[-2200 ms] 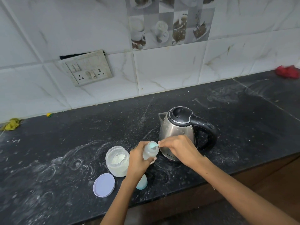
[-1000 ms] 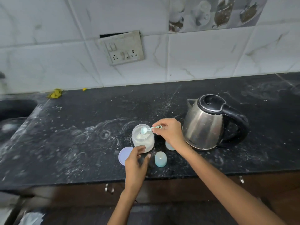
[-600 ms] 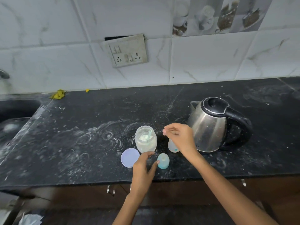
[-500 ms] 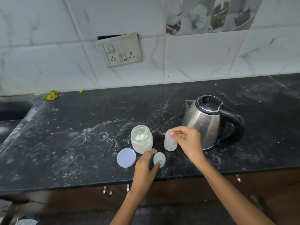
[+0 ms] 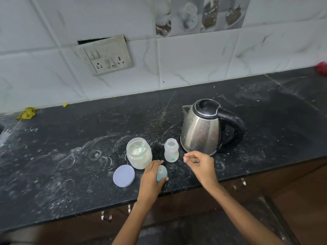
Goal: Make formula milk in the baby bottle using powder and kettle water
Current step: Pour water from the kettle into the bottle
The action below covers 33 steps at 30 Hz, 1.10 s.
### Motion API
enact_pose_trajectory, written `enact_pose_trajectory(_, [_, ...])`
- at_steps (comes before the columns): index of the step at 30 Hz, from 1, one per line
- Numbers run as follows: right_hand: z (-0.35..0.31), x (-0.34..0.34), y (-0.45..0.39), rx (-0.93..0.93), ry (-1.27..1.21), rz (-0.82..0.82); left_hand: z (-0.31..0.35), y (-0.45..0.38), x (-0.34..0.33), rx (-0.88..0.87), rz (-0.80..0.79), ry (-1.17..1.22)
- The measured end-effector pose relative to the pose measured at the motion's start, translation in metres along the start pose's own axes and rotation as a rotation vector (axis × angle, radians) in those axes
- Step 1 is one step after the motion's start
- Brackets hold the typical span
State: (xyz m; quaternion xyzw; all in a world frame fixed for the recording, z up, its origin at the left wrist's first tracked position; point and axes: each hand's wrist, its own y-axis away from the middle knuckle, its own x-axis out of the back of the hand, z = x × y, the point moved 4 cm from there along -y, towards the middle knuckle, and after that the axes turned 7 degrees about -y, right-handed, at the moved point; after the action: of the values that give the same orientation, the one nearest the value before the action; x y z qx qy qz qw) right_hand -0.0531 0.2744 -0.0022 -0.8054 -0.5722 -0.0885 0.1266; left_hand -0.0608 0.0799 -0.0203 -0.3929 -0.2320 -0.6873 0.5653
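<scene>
A small clear baby bottle [image 5: 171, 150] stands uncapped on the black counter [image 5: 70, 156], just left of a steel kettle [image 5: 203, 128] with a black lid and handle. Left of the bottle is an open jar of white powder [image 5: 139, 153] with a pale green scoop [image 5: 142, 146] resting inside. My left hand [image 5: 152, 175] grips the blue-green bottle cap [image 5: 161, 173] in front of the jar. My right hand [image 5: 200, 164] hovers right of the bottle, fingers loosely curled and holding nothing.
The jar's lilac lid [image 5: 123, 175] lies flat near the counter's front edge. A wall socket [image 5: 108, 59] sits on the tiles behind. A yellow rag [image 5: 27, 113] lies at the back left, a red thing [image 5: 322, 68] at the far right. Powder dusts the counter.
My right hand dropped the scoop into the jar, touched the bottle, then drew back to the right. My left hand moved from the jar onto the bottle cap and closed on it.
</scene>
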Motion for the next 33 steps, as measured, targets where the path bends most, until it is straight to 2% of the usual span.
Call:
enact_pose_trajectory(5, [-0.001, -0.006, -0.006, 0.021, 0.029, -0.008, 0.004, -0.005, -0.001, -0.027, 0.020, -0.010])
enact_pose_trajectory(8, [-0.006, 0.003, -0.007, 0.055, 0.023, 0.025, 0.015, -0.014, 0.001, 0.042, 0.104, 0.145])
enact_pose_trajectory(11, [-0.017, 0.021, -0.006, 0.138, 0.023, 0.065, 0.027, -0.032, -0.005, 0.137, 0.101, 0.268])
enact_pose_trajectory(14, [-0.034, 0.040, -0.006, 0.286, 0.074, 0.088, 0.033, -0.054, -0.015, 0.202, 0.084, 0.313])
enact_pose_trajectory(17, [-0.054, 0.061, -0.010, 0.467, 0.135, 0.119, 0.030, -0.066, -0.021, 0.260, 0.140, 0.273])
enact_pose_trajectory(22, [-0.076, 0.109, -0.030, 0.751, 0.283, 0.301, 0.030, -0.072, -0.023, 0.284, 0.216, 0.285])
enact_pose_trajectory(24, [-0.072, 0.126, -0.044, 0.727, 0.359, 0.337, 0.034, -0.073, -0.024, 0.270, 0.235, 0.299])
enact_pose_trajectory(26, [-0.062, 0.138, -0.061, 0.620, 0.372, 0.311, 0.038, -0.074, -0.025, 0.255, 0.247, 0.306])
enact_pose_trajectory(28, [-0.052, 0.145, -0.075, 0.494, 0.314, 0.202, 0.041, -0.075, -0.026, 0.252, 0.260, 0.314])
enact_pose_trajectory(31, [-0.041, 0.143, -0.091, 0.332, 0.117, -0.063, 0.043, -0.077, -0.028, 0.254, 0.270, 0.338])
enact_pose_trajectory(33, [-0.037, 0.140, -0.095, 0.304, -0.002, -0.088, 0.044, -0.078, -0.027, 0.251, 0.277, 0.360])
